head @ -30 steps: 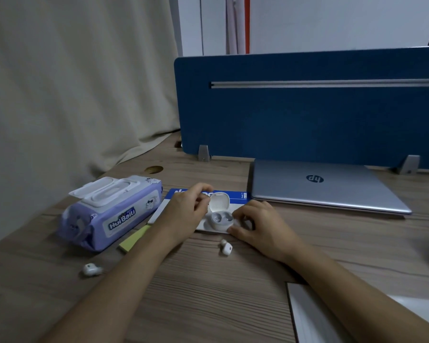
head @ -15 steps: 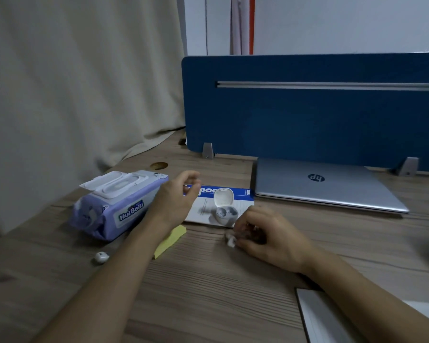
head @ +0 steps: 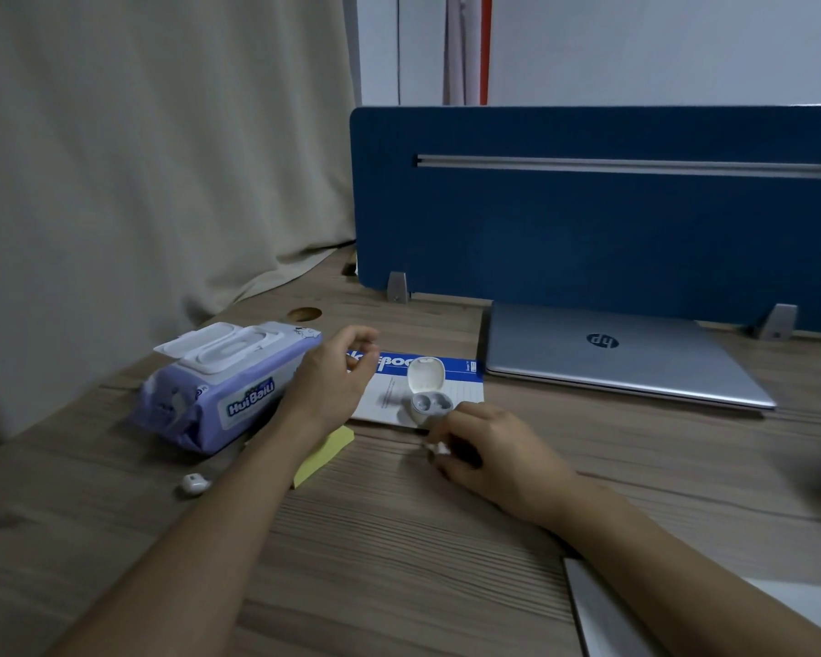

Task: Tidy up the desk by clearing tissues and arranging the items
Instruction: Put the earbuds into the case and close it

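A white earbud case (head: pixel 426 389) stands with its lid up on a blue-and-white notebook (head: pixel 389 395). Just in front of it, my right hand (head: pixel 489 455) pinches a white earbud (head: pixel 436 448) low over the desk. My left hand (head: pixel 335 377) hovers left of the case with loosely curled fingers and holds nothing. A second white earbud (head: pixel 194 484) lies on the wood at the left. A purple pack of wet wipes (head: pixel 224 384) lies behind it, its flap lid raised.
A closed silver laptop (head: pixel 622 355) lies at the back right against a blue desk divider (head: pixel 598 201). A yellow sticky pad (head: pixel 325 455) shows under my left forearm. A pale flat object (head: pixel 603 614) is at the lower right. A curtain (head: pixel 152 158) hangs at the left.
My right hand moved off the case and picked up the earbud lying in front of it. My left hand let go of the case lid and drew back to the left.
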{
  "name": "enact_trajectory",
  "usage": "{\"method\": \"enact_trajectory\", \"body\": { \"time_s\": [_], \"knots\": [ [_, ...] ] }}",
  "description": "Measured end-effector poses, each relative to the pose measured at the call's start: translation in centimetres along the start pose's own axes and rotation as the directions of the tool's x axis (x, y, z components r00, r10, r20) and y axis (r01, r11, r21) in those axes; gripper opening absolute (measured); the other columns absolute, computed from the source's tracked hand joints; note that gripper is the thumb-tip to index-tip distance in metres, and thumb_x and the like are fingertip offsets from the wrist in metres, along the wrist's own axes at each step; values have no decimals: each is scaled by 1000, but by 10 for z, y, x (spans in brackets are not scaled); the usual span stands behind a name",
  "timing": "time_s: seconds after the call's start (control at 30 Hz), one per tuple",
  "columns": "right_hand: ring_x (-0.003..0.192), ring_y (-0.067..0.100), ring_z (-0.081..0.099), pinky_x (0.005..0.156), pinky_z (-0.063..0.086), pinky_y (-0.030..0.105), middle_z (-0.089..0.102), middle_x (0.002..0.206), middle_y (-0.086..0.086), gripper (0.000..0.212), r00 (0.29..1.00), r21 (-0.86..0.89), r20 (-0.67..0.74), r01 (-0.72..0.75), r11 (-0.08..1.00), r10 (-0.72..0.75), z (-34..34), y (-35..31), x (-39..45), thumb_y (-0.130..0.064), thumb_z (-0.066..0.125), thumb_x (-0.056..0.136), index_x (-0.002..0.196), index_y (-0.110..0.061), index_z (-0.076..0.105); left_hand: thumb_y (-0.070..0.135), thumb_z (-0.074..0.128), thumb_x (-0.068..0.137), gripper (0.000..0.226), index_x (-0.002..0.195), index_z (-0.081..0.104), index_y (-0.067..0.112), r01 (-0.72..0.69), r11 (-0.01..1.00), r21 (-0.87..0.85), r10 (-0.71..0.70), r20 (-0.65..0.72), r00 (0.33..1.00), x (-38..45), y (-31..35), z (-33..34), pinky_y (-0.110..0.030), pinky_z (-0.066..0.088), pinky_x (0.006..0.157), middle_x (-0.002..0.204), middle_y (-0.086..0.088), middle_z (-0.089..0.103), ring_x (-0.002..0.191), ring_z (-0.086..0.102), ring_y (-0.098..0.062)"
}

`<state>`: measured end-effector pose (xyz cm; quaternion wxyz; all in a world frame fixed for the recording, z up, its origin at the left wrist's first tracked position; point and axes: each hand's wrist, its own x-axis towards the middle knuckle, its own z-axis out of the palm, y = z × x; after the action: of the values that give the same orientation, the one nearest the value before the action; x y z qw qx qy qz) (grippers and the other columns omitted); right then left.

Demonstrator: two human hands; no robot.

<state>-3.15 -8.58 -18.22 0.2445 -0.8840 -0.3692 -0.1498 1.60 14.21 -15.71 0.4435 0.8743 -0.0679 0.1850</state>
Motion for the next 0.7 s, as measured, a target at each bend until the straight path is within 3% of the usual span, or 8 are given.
{"method": "enact_trajectory", "body": {
  "time_s": [0.13,0.23,0.37,0.5,0.6,0.7],
  "knots": [
    [74,12,58,65,47,28,63,88,-3,8,986,106,-155,-49,993,65,-5,2,1,-14,63,89,95,-19,65,31,55,96,17,112,59,33,7,1000,13,-7,-2,1000,1,-1,1,-26,52,74,98,24,58,90,54,9],
    [77,12,65,70,53,33,67,88,-3,8,939,209,-276,-151,966,207,-8,9,7,-10,67,86,90,-17,67,34,56,95,15,109,61,35,22,1000,12,-22,0,1000,2,-2,3,-25,50,73,96,27,60,89,55,8],
    [80,20,69,74,55,42,69,90,0,8,887,357,-319,-214,909,335,-7,18,17,-12,70,87,94,-16,71,34,56,95,12,104,60,39,35,999,22,-36,14,999,4,-5,5,-30,52,75,96,27,61,91,57,7],
    [74,15,67,70,54,33,68,77,-6,15,864,496,-314,-204,844,393,-4,18,30,-18,69,87,98,-26,65,36,56,94,11,97,59,46,49,998,30,-49,21,999,6,-8,7,-28,53,71,96,20,65,87,59,6],
    [74,14,65,70,52,35,68,76,-5,4,876,442,-325,-192,876,356,-4,18,40,-23,66,90,89,-28,66,36,57,94,14,91,58,50,65,998,21,-66,24,998,5,-10,9,-26,53,69,95,22,65,86,59,8],
    [75,7,65,69,50,24,71,78,-10,7,912,359,-289,-180,916,292,-2,15,45,-22,64,91,89,-26,70,33,57,94,12,97,60,45,63,998,7,-64,40,997,5,-10,10,-18,46,64,98,24,64,84,57,13]
  ]
}}
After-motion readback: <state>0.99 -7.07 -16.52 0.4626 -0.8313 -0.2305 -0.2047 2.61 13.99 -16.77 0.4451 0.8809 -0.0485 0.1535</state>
